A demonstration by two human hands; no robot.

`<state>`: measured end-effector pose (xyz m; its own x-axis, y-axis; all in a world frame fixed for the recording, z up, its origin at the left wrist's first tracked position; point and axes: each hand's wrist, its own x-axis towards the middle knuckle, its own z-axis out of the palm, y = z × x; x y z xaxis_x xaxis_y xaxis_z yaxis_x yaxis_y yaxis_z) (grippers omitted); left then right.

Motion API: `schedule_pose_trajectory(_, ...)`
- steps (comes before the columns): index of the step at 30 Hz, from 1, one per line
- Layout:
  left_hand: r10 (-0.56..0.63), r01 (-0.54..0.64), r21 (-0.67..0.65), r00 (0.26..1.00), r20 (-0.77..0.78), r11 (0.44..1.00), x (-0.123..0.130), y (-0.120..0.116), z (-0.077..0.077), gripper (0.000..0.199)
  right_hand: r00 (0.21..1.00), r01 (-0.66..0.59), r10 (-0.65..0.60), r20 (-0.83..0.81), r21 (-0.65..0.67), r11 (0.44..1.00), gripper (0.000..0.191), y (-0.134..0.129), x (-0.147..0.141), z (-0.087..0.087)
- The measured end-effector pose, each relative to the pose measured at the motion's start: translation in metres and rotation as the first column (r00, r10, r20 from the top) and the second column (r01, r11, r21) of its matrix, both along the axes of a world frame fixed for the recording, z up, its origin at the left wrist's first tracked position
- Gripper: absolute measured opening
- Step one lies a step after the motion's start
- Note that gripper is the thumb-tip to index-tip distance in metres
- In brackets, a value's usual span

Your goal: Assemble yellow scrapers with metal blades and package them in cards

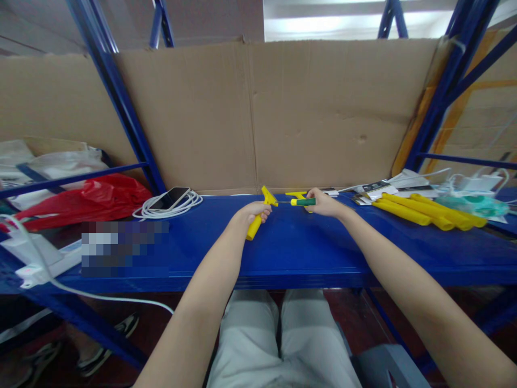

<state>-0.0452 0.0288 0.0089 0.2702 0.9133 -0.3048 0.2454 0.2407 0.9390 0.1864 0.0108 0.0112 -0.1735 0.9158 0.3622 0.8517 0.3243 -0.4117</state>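
Observation:
My left hand [260, 208] is wrapped around a yellow T-shaped handle [253, 228], its wider head poking out above the fingers and its tube end below. My right hand [324, 203] grips a screwdriver [305, 202] with a green and yellow handle. The screwdriver's thin shaft points left, and its tip reaches the head of the yellow handle; whether it sits in a screw is too small to tell. Just behind the screwdriver, a second yellow T-shaped piece [297, 194] lies on the blue table [299, 256], partly hidden by the right hand.
Several yellow tubes [424, 211] lie to the right, near packets [375, 188] and a green translucent bag [472, 205]. On the left are a phone [172, 198] on a coiled white cable [194, 202], a red plastic bag [97, 194] and white adapters [36, 256]. Cardboard [323, 113] walls the back.

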Motion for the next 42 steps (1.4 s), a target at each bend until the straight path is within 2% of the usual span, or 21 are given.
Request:
schedule_pose_trajectory(7,0.016,-0.016,0.035,1.000,0.000,0.999,0.005,-0.006,0.002,0.018,0.978,-0.004,0.007,-0.209,0.018,1.000,0.024,0.000,0.005,0.008)
schedule_pose_trajectory(10,0.021,-0.021,0.055,1.000,0.006,0.998,0.008,-0.009,0.003,0.018,0.958,0.056,-0.046,-0.282,0.026,0.998,0.028,0.000,0.003,0.009)
schedule_pose_trajectory(12,0.031,-0.032,0.060,0.999,0.015,0.998,0.010,-0.011,0.004,0.018,0.940,0.076,-0.077,-0.333,-0.016,0.997,0.031,-0.001,0.001,0.008)
schedule_pose_trajectory(15,0.053,-0.054,0.050,0.998,0.028,0.997,0.010,-0.012,0.004,0.019,0.921,0.032,-0.067,-0.384,-0.096,0.995,0.035,-0.003,-0.001,0.005)
schedule_pose_trajectory(18,0.069,-0.071,0.044,0.997,0.035,0.996,0.009,-0.011,0.004,0.019,0.928,-0.040,-0.006,-0.373,-0.116,0.992,0.039,-0.005,-0.002,0.003)
schedule_pose_trajectory(20,0.073,-0.075,0.046,0.997,0.040,0.996,0.008,-0.011,0.005,0.018,0.935,-0.060,0.018,-0.354,-0.107,0.992,0.033,-0.005,-0.002,0.004)
schedule_pose_trajectory(23,0.063,-0.065,0.044,0.997,0.048,0.997,0.009,-0.012,0.005,0.019,0.945,-0.032,0.008,-0.327,-0.069,0.997,0.022,-0.005,0.000,0.006)
schedule_pose_trajectory(28,0.054,-0.057,0.060,0.997,0.050,0.997,0.011,-0.013,0.004,0.019,0.956,0.005,-0.019,-0.293,-0.050,0.999,0.026,0.000,0.003,0.004)
schedule_pose_trajectory(34,0.055,-0.058,0.058,0.997,0.048,0.997,0.012,-0.012,0.005,0.019,0.953,-0.052,0.053,-0.297,0.009,0.999,0.028,0.002,0.006,0.002)
schedule_pose_trajectory(38,0.065,-0.068,0.062,0.997,0.051,0.996,0.012,-0.011,0.004,0.019,0.973,0.001,-0.003,-0.229,-0.007,1.000,0.026,-0.005,0.003,0.007)
schedule_pose_trajectory(42,0.088,-0.091,0.072,0.995,0.043,0.993,0.012,-0.009,0.003,0.020,0.940,-0.019,0.001,-0.340,-0.050,0.999,0.024,-0.008,-0.001,0.007)
